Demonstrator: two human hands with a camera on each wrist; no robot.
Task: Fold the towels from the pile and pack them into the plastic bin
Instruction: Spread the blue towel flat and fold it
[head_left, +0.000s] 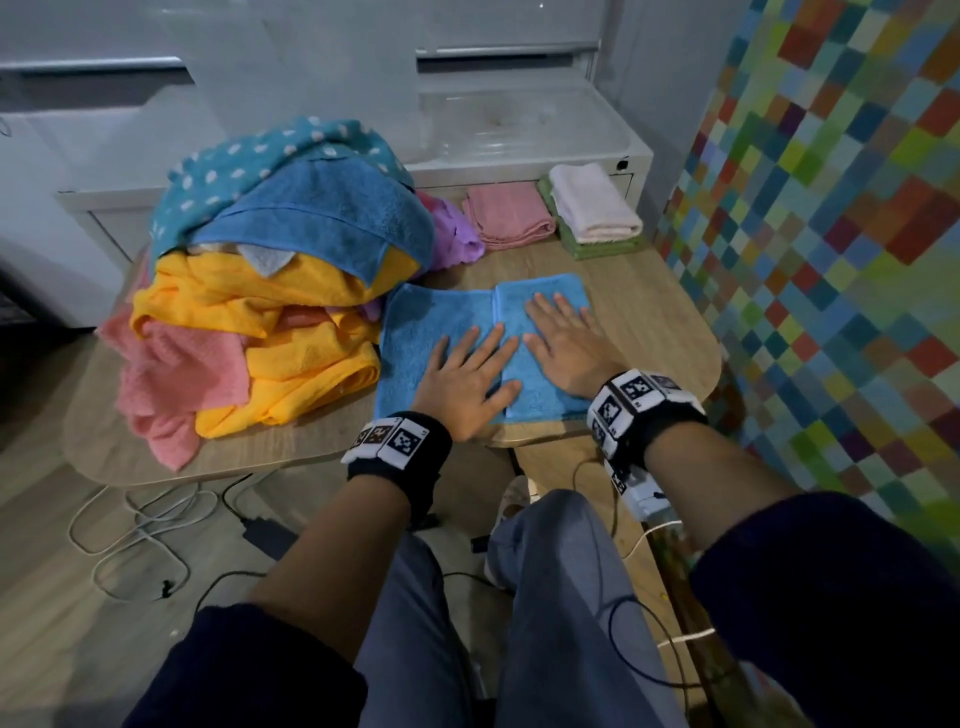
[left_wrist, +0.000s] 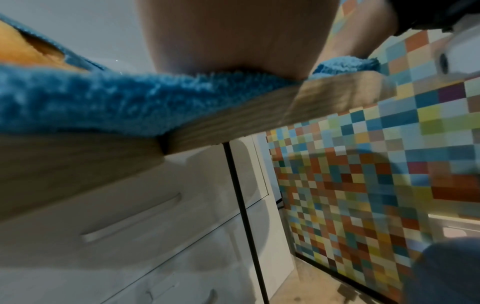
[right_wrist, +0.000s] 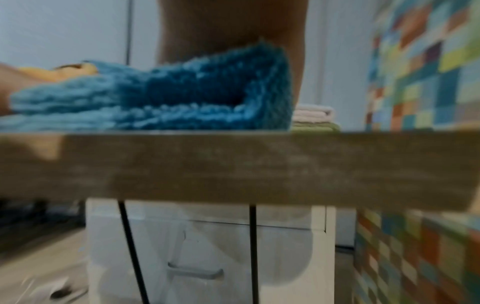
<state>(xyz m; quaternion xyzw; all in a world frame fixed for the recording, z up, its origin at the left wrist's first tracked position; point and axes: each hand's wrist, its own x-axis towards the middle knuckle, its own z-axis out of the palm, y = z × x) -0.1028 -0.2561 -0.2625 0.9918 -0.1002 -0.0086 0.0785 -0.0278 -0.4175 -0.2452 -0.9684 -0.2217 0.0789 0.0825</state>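
Observation:
A light blue towel (head_left: 436, 327) lies on the wooden table (head_left: 654, 306), its right part folded over. My left hand (head_left: 467, 374) presses flat on it near the fold line, fingers spread. My right hand (head_left: 566, 338) lies flat on the folded flap beside it. A loose pile of towels (head_left: 280, 260) in teal dots, blue, yellow and pink sits at the left. The clear plastic bin (head_left: 519, 124) stands behind the table. In the wrist views the blue towel (left_wrist: 103, 98) (right_wrist: 182, 92) lies at the table edge under each palm; fingers are hidden.
Folded pink (head_left: 506, 215), cream (head_left: 592, 202) and green (head_left: 597, 247) towels lie at the table's back right, with a purple towel (head_left: 454, 234) by the pile. A mosaic wall (head_left: 831, 234) stands close on the right. Cables (head_left: 150, 535) trail on the floor below.

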